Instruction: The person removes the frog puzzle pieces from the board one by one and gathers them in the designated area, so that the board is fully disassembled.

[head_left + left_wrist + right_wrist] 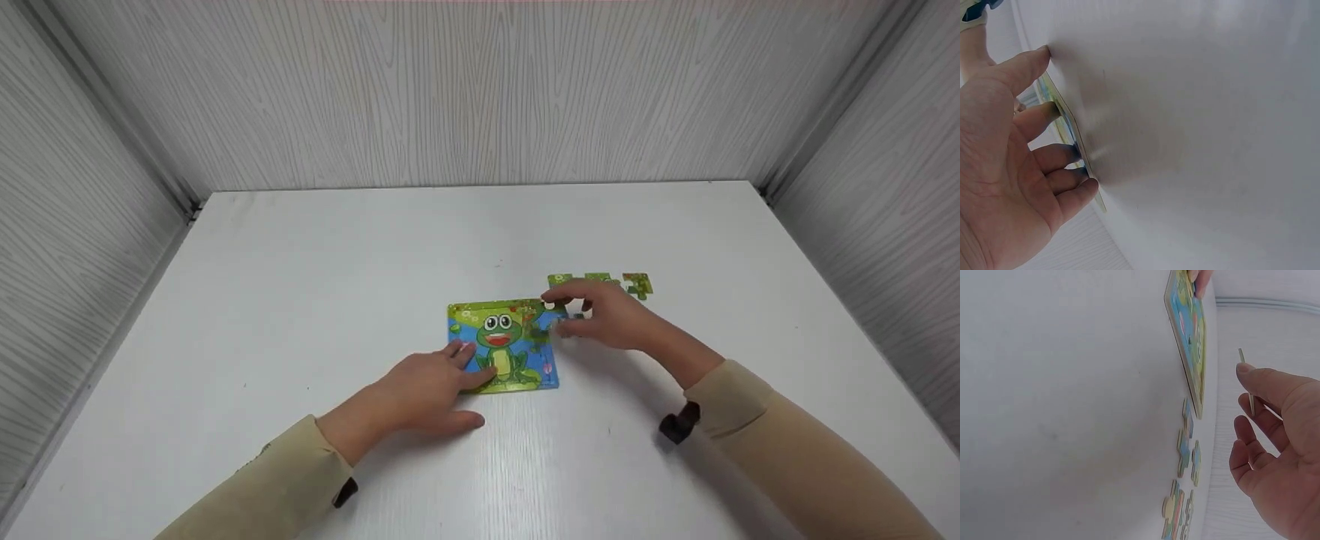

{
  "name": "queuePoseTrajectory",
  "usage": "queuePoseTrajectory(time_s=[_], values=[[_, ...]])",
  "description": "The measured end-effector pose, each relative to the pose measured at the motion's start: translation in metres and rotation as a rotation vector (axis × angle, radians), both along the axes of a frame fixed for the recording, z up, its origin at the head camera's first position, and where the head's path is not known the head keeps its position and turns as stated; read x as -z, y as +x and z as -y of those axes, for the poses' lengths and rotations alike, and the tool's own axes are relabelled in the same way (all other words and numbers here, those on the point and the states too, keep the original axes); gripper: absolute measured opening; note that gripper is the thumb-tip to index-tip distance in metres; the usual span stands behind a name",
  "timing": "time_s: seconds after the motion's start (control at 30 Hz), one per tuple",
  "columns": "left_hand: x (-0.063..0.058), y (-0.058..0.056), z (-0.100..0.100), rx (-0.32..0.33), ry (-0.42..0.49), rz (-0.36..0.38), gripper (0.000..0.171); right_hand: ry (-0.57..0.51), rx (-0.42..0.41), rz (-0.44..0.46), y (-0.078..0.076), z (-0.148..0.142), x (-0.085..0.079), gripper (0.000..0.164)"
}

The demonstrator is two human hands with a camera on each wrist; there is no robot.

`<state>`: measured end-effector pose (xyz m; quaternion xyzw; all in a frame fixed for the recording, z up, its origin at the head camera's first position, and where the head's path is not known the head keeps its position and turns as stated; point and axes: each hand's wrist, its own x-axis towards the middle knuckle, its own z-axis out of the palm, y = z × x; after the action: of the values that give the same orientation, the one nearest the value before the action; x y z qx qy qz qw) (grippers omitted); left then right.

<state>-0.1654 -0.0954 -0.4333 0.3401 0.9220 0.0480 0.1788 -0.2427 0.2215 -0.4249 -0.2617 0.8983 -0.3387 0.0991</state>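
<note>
ok so L to R, using the frog jigsaw board as the landmark: left hand (427,386) is on the board's near-left part, fingers mostly straight and spread, touching it, not gripping afaict, w/ the thumb sticking out just off the near edge. Frog jigsaw board (501,360) itself lies flat on the white tabletop (315,300) b/w the two hands, frog upright from the wearer's side. Looks a bit wider side to side than front to back, but the view's slanted so idk for sure. Right side of the picture is blurry, can't tell if there's a gap there. Right hand (611,315) hovers at the board's far-right corner, thumb + fingers pinched narrow on a thin jigsaw piece (1252,404). Imo the relation that matters: piece is up off the board w/ a visible gap, roughly parallel to it, edge-on in the right wrist view. Left hand's the nearer one bc it's actually touching the board. Past the board's far-right corner, partly behind the right hand, are some loose jigsaw pieces (637,283).
</note>
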Motion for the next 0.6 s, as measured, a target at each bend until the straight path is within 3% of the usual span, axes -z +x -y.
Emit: queuePoseTrajectory(time_s=[0.6], values=[[0.002,0.000,0.001,0.002,-0.008,0.007,0.070,0.015,0.116,-0.006,-0.003,-0.057,-0.004,0.051]])
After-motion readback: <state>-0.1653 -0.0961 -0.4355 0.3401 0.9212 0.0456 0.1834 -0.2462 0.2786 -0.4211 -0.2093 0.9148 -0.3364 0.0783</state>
